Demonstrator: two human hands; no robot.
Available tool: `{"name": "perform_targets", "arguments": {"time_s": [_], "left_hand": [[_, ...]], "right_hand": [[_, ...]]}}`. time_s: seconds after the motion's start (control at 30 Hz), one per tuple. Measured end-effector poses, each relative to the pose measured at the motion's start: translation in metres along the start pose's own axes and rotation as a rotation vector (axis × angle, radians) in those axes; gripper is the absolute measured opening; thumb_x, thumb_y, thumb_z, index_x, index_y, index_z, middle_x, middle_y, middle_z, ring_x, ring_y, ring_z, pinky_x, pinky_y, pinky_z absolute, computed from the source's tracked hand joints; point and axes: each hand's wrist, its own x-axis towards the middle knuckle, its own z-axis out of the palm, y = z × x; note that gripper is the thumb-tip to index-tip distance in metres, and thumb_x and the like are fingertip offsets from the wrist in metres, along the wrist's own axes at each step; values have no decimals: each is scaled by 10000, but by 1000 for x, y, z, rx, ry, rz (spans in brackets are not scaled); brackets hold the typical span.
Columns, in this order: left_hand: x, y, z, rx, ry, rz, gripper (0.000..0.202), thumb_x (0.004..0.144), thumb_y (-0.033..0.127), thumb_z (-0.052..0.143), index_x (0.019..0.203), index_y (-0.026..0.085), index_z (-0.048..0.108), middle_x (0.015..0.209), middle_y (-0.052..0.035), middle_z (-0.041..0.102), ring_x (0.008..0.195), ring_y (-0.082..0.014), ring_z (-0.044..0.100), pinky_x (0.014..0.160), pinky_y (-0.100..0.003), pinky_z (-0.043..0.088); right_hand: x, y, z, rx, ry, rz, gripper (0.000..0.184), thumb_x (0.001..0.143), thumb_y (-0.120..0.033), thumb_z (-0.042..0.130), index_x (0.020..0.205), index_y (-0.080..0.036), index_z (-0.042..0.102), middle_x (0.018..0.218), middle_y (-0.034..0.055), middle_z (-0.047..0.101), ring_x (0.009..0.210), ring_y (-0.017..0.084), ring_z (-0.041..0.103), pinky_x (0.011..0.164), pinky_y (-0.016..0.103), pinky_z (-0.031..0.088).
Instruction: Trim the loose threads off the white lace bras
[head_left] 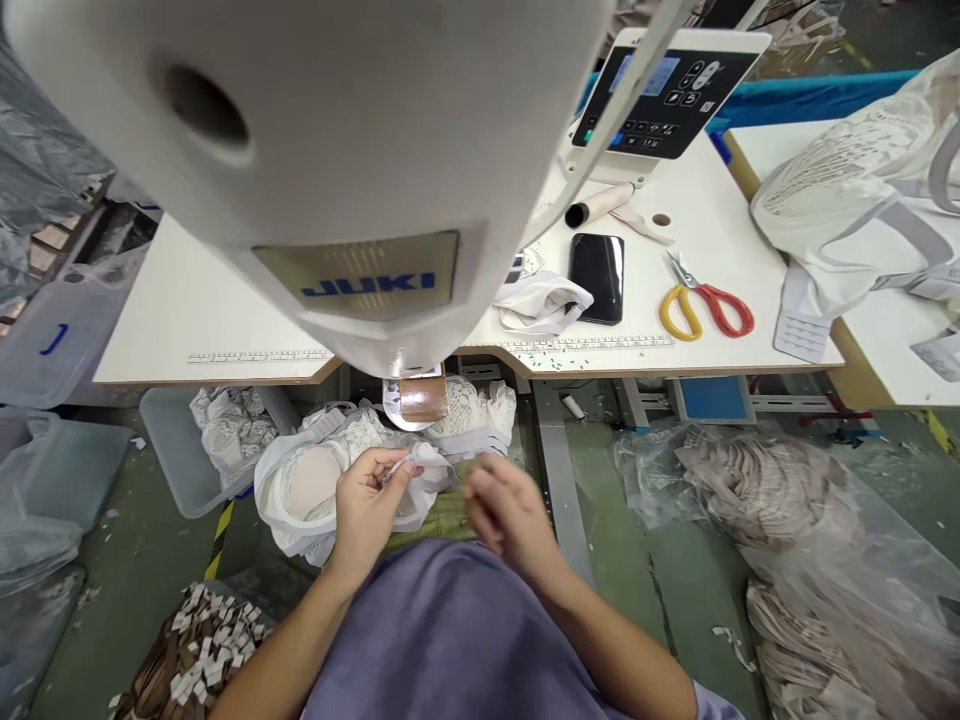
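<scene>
My left hand (369, 508) pinches the pale edge of a white lace bra (311, 483) between thumb and fingers. The bra rests over my lap, below the sewing machine's arm, with one beige-lined cup facing up. Just right of it, apart from the cloth, is my right hand (511, 512); its fingers are curled but smeared by motion, so whether they grip anything is unclear. Above both hands hangs the white sewing machine head (360, 160), and its lower arm end (415, 398) sits against more white lace fabric (469, 412).
On the white table (712, 350) lie scissors (706, 300), a black phone (598, 278) and a fabric roll (600, 205). A control panel (667, 95) stands behind. White garments (855, 200) lie at right. A plastic bin (176, 450) and bagged beige pieces (780, 500) flank me below.
</scene>
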Motion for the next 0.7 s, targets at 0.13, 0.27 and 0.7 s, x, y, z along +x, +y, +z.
{"name": "perform_targets", "arguments": {"time_s": [0.13,0.27,0.7], "left_hand": [[0,-6,2,-84,-10,-76,328,797,410,819,957,157,684,873,-63,788,797,-210,769,766,-302,605],[-7,4,8,24,-10,0,284,836,392,782,998,176,695,957,-71,797,875,-218,767,793,-304,603],[-10,-7,10,602,86,543,166,934,289,664,1052,209,749,947,-35,804,797,-184,755,748,-278,582]], "right_hand": [[1,-12,-13,-343,170,-268,220,965,-329,573,780,-212,557,578,-43,563,449,88,447,446,200,344],[19,-6,-8,-905,50,-392,68,926,-225,605,916,-189,663,807,26,683,642,126,600,571,221,420],[28,0,-6,-1462,-93,-304,138,937,-213,623,1028,-207,727,891,24,772,729,175,703,574,268,324]]}}
